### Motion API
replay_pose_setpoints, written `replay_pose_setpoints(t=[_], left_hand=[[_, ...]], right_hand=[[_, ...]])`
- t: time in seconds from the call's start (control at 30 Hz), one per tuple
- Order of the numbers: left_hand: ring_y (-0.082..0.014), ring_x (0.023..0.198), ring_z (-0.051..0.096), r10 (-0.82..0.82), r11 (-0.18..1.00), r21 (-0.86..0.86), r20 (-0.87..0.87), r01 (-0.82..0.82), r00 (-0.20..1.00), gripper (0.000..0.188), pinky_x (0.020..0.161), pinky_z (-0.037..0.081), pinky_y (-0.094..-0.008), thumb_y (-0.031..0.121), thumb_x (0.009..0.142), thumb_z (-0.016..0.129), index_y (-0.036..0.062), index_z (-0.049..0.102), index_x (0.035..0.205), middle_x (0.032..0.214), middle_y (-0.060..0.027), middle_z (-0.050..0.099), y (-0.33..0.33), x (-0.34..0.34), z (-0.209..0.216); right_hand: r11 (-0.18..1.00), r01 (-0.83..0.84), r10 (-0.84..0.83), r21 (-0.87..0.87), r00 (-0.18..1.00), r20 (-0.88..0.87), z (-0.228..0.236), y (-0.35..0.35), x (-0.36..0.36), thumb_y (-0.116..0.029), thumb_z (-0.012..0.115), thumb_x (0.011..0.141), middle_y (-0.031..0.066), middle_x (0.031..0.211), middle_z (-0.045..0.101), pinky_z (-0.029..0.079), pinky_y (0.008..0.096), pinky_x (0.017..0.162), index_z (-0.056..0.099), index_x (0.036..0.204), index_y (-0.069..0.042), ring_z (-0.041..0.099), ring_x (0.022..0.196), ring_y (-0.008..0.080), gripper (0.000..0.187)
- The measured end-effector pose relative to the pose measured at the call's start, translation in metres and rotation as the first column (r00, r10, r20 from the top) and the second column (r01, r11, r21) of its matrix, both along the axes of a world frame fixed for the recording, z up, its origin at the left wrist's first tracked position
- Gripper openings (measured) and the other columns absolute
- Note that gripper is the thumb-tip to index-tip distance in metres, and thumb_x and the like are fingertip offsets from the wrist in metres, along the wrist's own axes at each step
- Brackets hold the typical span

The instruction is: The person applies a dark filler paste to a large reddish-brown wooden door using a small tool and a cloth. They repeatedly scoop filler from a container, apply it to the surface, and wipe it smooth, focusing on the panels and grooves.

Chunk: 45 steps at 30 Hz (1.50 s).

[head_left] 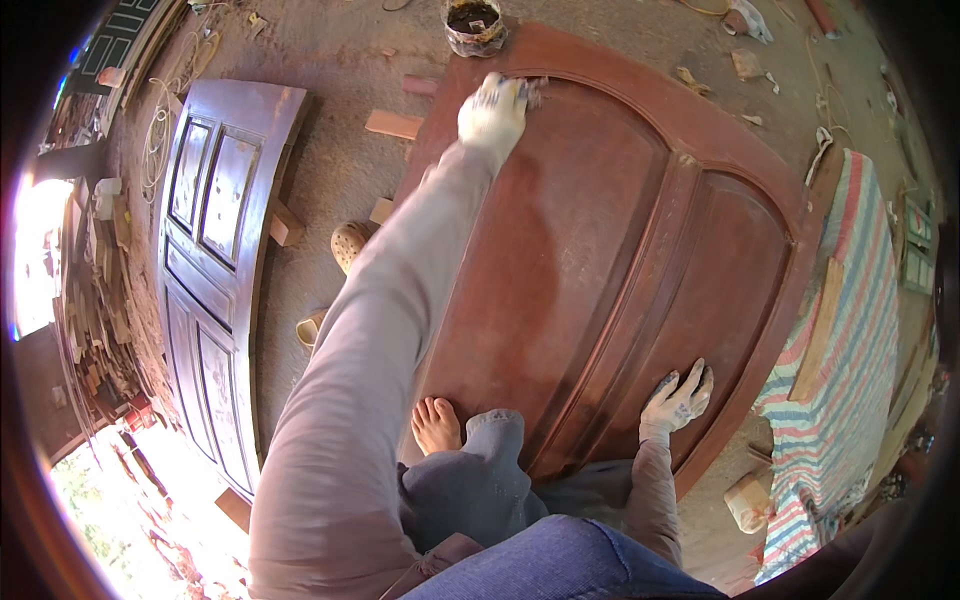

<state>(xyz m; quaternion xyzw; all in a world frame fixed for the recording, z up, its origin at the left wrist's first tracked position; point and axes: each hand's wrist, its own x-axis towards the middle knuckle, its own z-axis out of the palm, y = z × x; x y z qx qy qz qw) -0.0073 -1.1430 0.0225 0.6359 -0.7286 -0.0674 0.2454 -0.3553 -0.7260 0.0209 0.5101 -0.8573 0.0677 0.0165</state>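
A large reddish-brown wooden door (590,200) with recessed panels lies flat in front of me. My left hand (493,115), in a stained whitish glove, reaches to the panel's far left corner. Its fingers are closed on a small greyish thing with a ragged edge (536,93), too blurred to name. A darker, wet-looking patch (535,270) spreads over the left panel. Fingers spread, my gloved right hand (680,400) rests on the narrower right panel near the door's near edge. At the far left corner sits a tub of dark liquid (475,25).
On the left lies a dark glossy panelled door (240,190), beside wood blocks (286,225) and a tan clog (348,243). A striped sheet (850,350) with a wooden strip (820,330) is at right. My bare foot (436,425) is by the door's near left edge.
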Motion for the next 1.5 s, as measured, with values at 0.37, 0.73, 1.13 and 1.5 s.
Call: replay_pose_setpoints(t=[0.37,0.73,1.13,1.5], left_hand=[[-0.0338,0.089,0.069,-0.158,0.984,0.078,-0.024,0.160,0.987,0.020,0.077,0.058,-0.0425,0.013,0.087,0.072,0.0091,0.069,0.107,0.105,-0.0114,0.068,0.325,0.095,0.004],[-0.0407,0.089,0.066,-0.117,0.979,-0.172,-0.023,0.112,0.993,0.024,0.073,0.055,-0.0504,0.019,0.091,0.065,0.0093,0.062,0.113,0.105,-0.0156,0.064,0.021,0.020,-0.020],[-0.0363,0.087,0.067,-0.056,0.976,0.211,-0.025,0.060,0.998,0.024,0.072,0.056,-0.0464,0.020,0.089,0.067,0.0095,0.068,0.110,0.102,-0.0150,0.065,0.413,0.111,0.009],[-0.0350,0.097,0.067,0.080,0.988,0.131,0.050,-0.086,0.996,0.018,0.080,0.055,-0.0455,0.021,0.090,0.065,0.0129,0.066,0.106,0.104,-0.0082,0.065,0.113,0.033,0.006]], right_hand=[[1.000,0.008,-0.008,0.002,1.000,-0.021,0.013,0.002,0.003,-0.029,0.051,0.105,0.0213,0.150,0.045,0.033,0.0527,0.114,0.049,0.150,-0.008,0.043,0.138,0.0412,0.050],[0.998,0.007,-0.006,-0.064,1.000,0.007,0.006,-0.004,0.007,-0.027,0.057,0.098,0.0227,0.149,0.044,0.030,0.0595,0.115,0.049,0.147,-0.007,0.040,0.136,0.0432,0.053],[0.994,0.014,-0.015,-0.105,1.000,-0.010,0.002,0.002,-0.003,-0.028,0.061,0.096,0.0216,0.147,0.046,0.030,0.0588,0.116,0.052,0.145,-0.007,0.041,0.136,0.0420,0.054],[0.997,-0.003,0.003,-0.080,1.000,0.001,-0.005,-0.001,0.011,-0.027,0.056,0.100,0.0214,0.150,0.044,0.029,0.0561,0.116,0.049,0.148,-0.010,0.040,0.139,0.0410,0.051]])
